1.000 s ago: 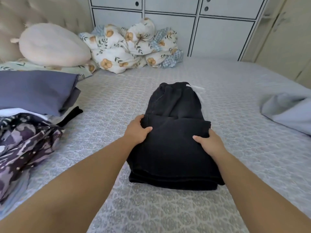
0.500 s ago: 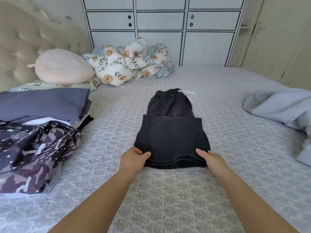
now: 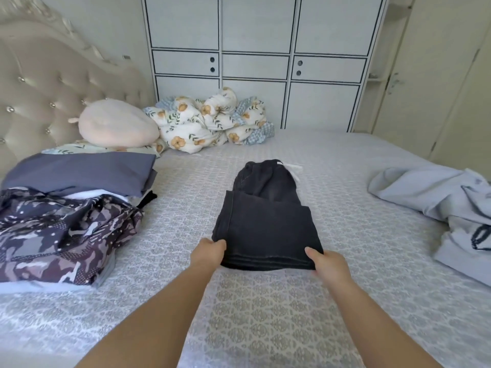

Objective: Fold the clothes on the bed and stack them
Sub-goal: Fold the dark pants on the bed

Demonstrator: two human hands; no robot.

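A pair of black trousers, folded over on itself, lies in the middle of the grey patterned bed. Its white drawstring shows at the far end. My left hand grips the near left corner of the folded layers, thumb on top. My right hand grips the near right corner the same way. At the left lies a stack of folded clothes with a purple camouflage garment in front. A crumpled light blue garment lies at the right.
A padded headboard stands at the left with a pink plush cushion before it. A bundled floral quilt sits at the far side, under white cabinets. A door is at the right.
Both hands slid back from the middle of the trousers to the near edge and took hold of its corners. The camera view rose and pulled back.
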